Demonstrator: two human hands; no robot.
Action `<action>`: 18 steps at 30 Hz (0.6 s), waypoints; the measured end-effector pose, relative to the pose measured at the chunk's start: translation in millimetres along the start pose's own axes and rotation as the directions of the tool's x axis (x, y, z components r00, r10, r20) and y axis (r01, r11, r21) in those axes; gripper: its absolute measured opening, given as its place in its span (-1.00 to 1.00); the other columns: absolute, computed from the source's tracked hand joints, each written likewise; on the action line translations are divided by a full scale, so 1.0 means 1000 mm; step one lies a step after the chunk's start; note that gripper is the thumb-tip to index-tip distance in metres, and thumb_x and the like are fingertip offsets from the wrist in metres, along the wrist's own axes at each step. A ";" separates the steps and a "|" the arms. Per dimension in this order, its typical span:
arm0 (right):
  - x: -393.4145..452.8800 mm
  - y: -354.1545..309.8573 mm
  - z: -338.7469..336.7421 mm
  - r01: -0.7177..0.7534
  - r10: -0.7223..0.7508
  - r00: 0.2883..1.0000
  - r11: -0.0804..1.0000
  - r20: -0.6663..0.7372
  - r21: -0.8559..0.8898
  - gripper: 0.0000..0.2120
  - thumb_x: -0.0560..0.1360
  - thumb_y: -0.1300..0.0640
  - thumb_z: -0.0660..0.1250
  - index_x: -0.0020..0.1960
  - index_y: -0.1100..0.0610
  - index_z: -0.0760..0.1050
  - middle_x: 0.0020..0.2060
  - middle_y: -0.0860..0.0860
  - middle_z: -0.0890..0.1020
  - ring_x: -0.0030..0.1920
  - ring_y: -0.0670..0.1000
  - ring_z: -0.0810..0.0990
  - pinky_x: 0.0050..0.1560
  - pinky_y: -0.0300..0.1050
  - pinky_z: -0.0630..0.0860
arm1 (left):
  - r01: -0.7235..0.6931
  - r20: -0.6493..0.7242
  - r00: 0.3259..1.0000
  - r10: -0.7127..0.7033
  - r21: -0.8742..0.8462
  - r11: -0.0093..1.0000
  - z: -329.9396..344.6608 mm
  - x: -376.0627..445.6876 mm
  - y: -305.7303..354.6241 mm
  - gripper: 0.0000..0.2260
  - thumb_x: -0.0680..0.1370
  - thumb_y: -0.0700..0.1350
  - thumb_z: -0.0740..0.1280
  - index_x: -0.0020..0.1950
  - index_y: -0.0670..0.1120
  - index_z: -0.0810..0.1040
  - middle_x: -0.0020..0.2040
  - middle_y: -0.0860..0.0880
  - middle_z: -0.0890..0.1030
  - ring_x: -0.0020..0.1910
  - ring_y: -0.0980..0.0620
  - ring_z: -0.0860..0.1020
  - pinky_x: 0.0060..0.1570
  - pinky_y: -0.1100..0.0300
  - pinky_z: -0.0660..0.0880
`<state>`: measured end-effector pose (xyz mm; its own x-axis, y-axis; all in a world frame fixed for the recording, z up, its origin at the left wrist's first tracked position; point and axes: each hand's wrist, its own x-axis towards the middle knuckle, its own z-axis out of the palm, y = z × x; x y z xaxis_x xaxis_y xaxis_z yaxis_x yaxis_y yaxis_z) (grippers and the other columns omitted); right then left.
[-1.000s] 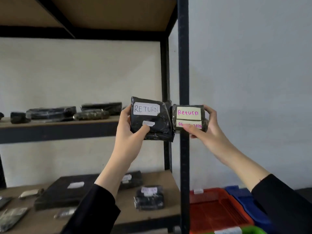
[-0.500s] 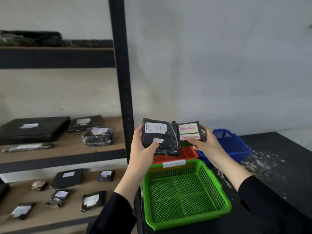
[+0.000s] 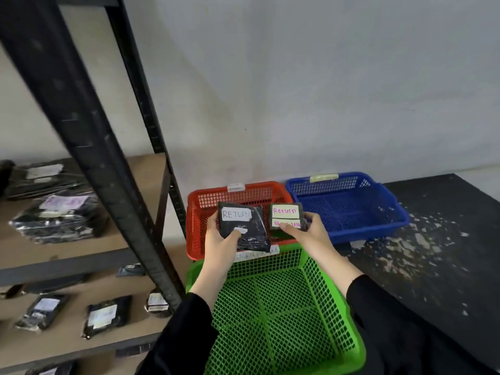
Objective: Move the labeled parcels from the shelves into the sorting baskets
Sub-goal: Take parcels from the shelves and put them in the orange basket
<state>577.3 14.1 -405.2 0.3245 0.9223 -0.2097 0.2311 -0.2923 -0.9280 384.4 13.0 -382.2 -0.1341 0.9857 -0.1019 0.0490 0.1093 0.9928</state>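
My left hand (image 3: 220, 246) grips a black wrapped parcel (image 3: 244, 228) with a white label reading RETURN. My right hand (image 3: 308, 234) holds a smaller dark parcel (image 3: 287, 216) with a yellow label reading Return in pink. Both parcels hang side by side over the red basket (image 3: 205, 204), near its front rim. A green basket (image 3: 319, 307) stands nearer to me, under my forearms. A blue basket (image 3: 349, 209) sits to the right of the red one. All three baskets look bare inside, though my hands hide part of the red one.
A black metal shelf post (image 3: 89, 147) slants across the left. Wooden shelves (image 3: 67, 255) behind it hold several black labeled parcels (image 3: 58, 217). The dark floor (image 3: 422, 253) to the right is strewn with pale flecks. A pale wall stands behind the baskets.
My view has swung down and right from the shelves to the baskets. Both hands have carried the two parcels down, from in front of the shelf post to above the red basket.
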 end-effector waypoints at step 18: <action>0.200 0.043 0.101 0.041 -0.066 0.997 0.911 -0.047 -0.410 -0.38 0.48 0.19 0.37 0.45 0.18 0.16 0.23 0.21 0.39 0.19 0.20 0.43 0.19 0.05 0.40 | 0.362 0.036 0.931 -0.364 0.063 0.930 0.053 0.217 -0.114 -0.43 0.52 -0.39 0.24 0.48 -0.11 0.14 0.35 -0.14 0.44 0.21 0.02 0.42 0.18 0.13 0.39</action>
<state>559.0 211.4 -517.8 0.3513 0.9268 -0.1329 0.5998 -0.3318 -0.7281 401.9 221.5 -520.8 -0.1070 0.8821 -0.4588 0.0595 0.4663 0.8826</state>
